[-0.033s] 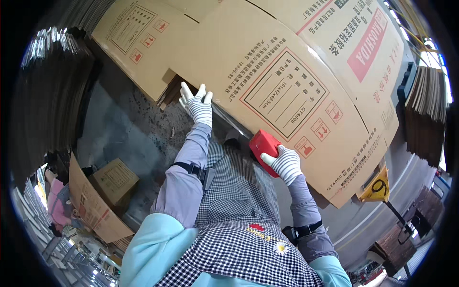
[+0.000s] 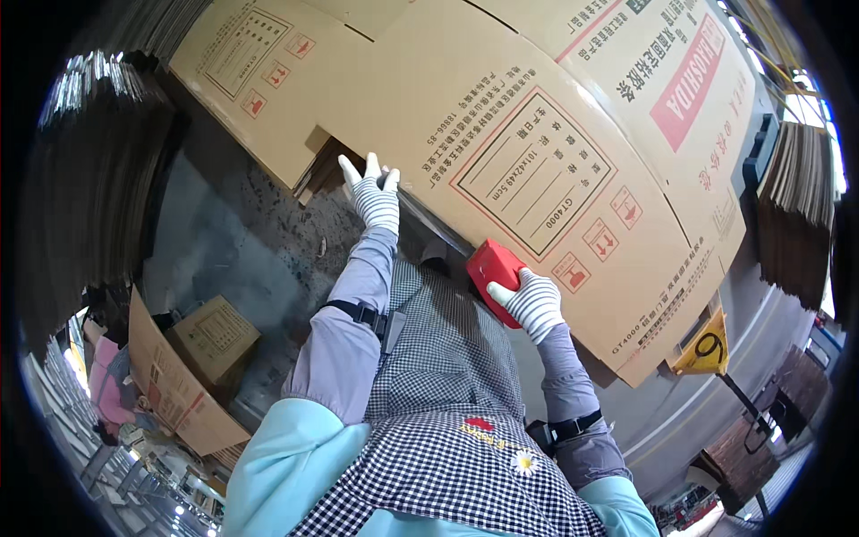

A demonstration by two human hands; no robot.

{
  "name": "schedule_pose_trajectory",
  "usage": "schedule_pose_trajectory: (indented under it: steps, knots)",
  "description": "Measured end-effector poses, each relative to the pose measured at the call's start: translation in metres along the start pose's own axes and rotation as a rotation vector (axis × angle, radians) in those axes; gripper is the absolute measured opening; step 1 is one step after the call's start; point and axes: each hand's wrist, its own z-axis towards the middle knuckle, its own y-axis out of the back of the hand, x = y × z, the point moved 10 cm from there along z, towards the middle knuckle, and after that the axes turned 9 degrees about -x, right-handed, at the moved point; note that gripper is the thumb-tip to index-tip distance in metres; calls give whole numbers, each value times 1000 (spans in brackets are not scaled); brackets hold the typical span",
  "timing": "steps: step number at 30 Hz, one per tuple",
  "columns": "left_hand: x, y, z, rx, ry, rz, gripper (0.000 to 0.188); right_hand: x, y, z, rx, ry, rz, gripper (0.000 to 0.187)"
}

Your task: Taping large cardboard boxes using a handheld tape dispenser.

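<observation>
A large flattened brown carton (image 2: 403, 98), printed in black and red, lies in front of me. At its near edge, beside a notch between the flaps, is my left hand (image 2: 371, 199) in a white striped glove. Its fingers are spread and it holds nothing; whether the fingertips touch the cardboard is hard to tell. Gloved likewise, my right hand (image 2: 537, 309) is closed round a red block-shaped object (image 2: 494, 268), thumb on top. This object rests at or just over the carton's near edge; its exact kind is not clear.
Tall stacks of flat cardboard (image 2: 98, 197) stand at the left, and another stack (image 2: 796, 215) at the far right. A smaller carton (image 2: 215, 336) sits by an upright cardboard panel (image 2: 174, 385) at lower left. A yellow sign (image 2: 704, 347) is at right. Another person (image 2: 109, 385) is at far left.
My left hand's fingers have shifted slightly at the carton's edge. The red object and my right hand have moved up a little.
</observation>
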Motion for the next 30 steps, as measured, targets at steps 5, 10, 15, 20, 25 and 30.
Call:
schedule_pose_trajectory:
  steps: [5,10,15,20,25,30]
  knots:
    - [120,-83,-57,249,1080,-555,50,-17,-10,-13,-59,0,41,74]
    - [117,-62,-37,224,1083,-540,56,-98,-6,-66,-2,-42,229,66]
    - [104,-70,-41,284,1045,-616,50,-220,-20,-99,107,-565,-229,63]
    - [98,-52,-27,291,924,-617,58,-139,-24,-26,269,-394,-520,41]
    - [90,-100,-31,157,1032,-764,60,-208,-59,-37,121,-39,-966,46]
    - [156,-124,-35,252,1255,-787,77,-296,-14,-131,74,-671,-363,63]
